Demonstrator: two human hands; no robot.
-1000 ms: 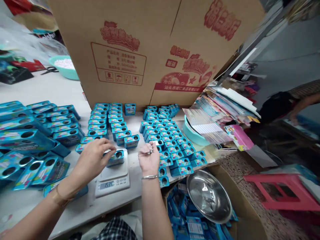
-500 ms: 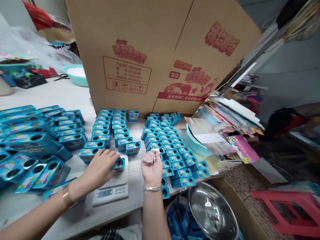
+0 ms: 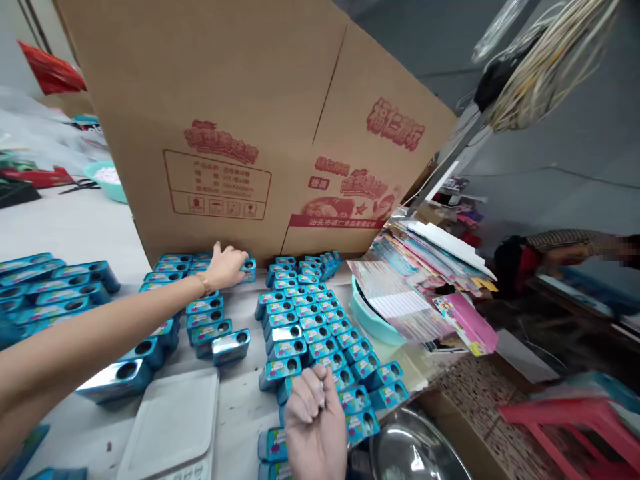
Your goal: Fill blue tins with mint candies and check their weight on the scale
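My left hand reaches to the back of the table, its fingers bent down over a small blue box by the carton's foot. Most of what lies under these fingers is hidden. Palm up, my right hand is closed, with fingers curled in above the near end of the right-hand rows of blue boxes; its contents do not show. Each blue box has a round dark opening on top. Between my arms lies a white digital scale with a bare pan.
A large printed carton stands behind the rows. More blue boxes lie at left. To the right are a turquoise basin under paper sheets, a steel bowl below the table edge, a red stool and another person.
My left hand has left the scale and moved forward to the carton's foot. The box it held there is gone from the pan. My right hand stays curled, and the view has shifted.
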